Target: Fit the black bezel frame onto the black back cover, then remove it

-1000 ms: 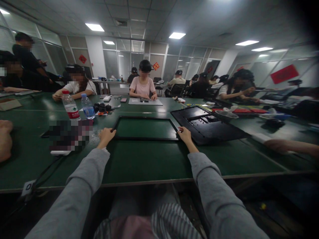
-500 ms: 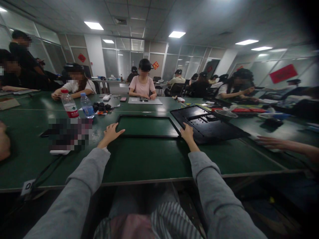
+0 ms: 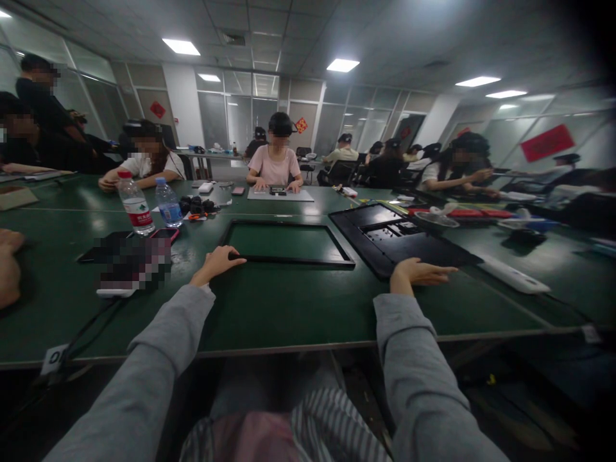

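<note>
A thin black rectangular frame (image 3: 293, 262) lies on the green table with the tabletop visible through its middle. My left hand (image 3: 217, 263) grips its near left corner, thumb and fingers close together there. To the right of the frame lies a large black panel (image 3: 370, 247), set at an angle, with an opening showing small parts inside. My right hand (image 3: 419, 272) is at the near edge of this panel, fingers stretched out to the right and apart from the frame. Whether it touches the panel I cannot tell.
Two water bottles (image 3: 136, 204) stand at the left, beside phones (image 3: 165, 236) and a white power strip. Another white power strip (image 3: 520, 274) lies at the right. A co-worker (image 3: 274, 160) sits opposite at a grey mat (image 3: 282, 196). Another person's hand (image 3: 8, 269) rests at the far left.
My right hand has left the frame's right corner and moved right to the black panel. My left hand stays at the left corner, its fingers closer together. The other person's hand at right is gone.
</note>
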{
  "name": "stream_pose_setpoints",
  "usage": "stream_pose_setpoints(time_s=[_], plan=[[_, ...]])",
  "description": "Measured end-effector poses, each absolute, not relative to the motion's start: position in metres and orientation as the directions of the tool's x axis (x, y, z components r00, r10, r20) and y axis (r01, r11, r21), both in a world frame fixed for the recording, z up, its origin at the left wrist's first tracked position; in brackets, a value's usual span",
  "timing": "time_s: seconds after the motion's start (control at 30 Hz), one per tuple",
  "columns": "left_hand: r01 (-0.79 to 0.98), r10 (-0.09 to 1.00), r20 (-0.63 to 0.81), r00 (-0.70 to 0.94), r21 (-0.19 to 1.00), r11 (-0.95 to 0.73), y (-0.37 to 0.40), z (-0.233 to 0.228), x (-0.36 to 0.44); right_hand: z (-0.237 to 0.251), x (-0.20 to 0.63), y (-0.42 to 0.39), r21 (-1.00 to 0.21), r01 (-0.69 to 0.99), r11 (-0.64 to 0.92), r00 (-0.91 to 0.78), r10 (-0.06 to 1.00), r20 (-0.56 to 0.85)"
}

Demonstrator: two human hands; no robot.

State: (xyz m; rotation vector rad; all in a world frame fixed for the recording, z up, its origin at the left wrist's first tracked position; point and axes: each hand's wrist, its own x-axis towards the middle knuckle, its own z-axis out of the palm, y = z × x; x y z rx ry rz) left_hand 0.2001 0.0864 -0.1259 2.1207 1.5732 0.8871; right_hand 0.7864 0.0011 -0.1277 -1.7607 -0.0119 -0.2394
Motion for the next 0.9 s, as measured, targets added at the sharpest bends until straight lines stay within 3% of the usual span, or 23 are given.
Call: stream_pose_setpoints(time_s=[0.13,0.23,0.33,0.57,0.73,0.83,0.9], plan=[[0.750,0.948,0.197,0.250,0.580,-0.318,0.090,-0.126,0.199,-0.132,0.790,0.006,-0.992,0.015,-0.128,0.999,-0.031,0.019],[0.731,0.944,0.221,0.245,0.598,-0.330,0.090,-0.125,0.199,-0.131,0.784,0.009,-0.977,0.063,-0.206,0.997,0.060,0.052],[0.700,0.942,0.257,0.218,0.631,-0.334,0.092,-0.124,0.198,-0.129,0.772,0.011,-0.973,0.133,-0.189,0.977,0.188,0.097],[0.599,0.947,0.306,0.096,0.742,-0.301,0.104,-0.131,0.194,-0.129,0.750,0.016,-0.976,0.142,-0.165,0.961,0.258,0.096],[0.551,0.940,0.342,0.011,0.782,-0.291,0.109,-0.134,0.191,-0.133,0.742,0.024,-0.956,0.283,-0.074,0.888,0.398,0.232],[0.560,0.931,0.366,-0.004,0.772,-0.301,0.109,-0.133,0.190,-0.133,0.732,0.031,-0.915,0.401,0.049,0.759,0.541,0.362],[0.572,0.920,0.392,0.002,0.754,-0.323,0.108,-0.132,0.189,-0.132,0.726,0.035,-0.923,0.368,0.112,0.671,0.655,0.347]])
